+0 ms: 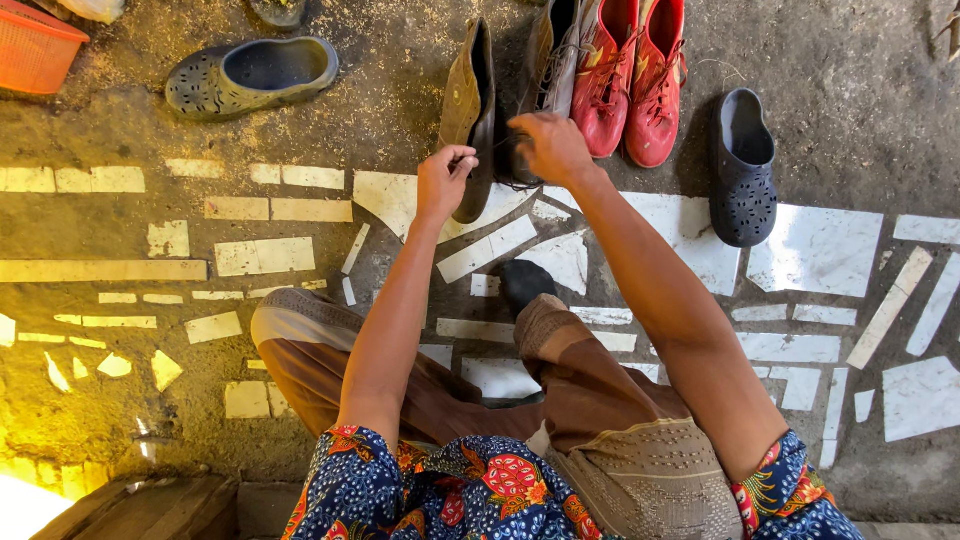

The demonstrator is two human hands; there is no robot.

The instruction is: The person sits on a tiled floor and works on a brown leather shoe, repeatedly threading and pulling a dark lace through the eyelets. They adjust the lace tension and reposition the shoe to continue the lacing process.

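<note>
Your left hand [445, 180] pinches what looks like a dark shoelace [492, 147]; your right hand [550, 145] curls, fingers narrow, over a brown lace-up shoe [470, 110] just beyond your fingertips, beside red shoes [630, 80].

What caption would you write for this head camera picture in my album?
Seated on a tiled floor, a person's left hand and right hand pull laces on brown shoes beside red shoes.

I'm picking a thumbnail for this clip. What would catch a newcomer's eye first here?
First the pair of red lace-up shoes at top centre, the brightest thing against the grey floor. Just below them, the left hand and right hand pinch a dark lace at the brown boots. White tile shards set in the concrete spread across the middle, and an orange basket sits top left.
</note>
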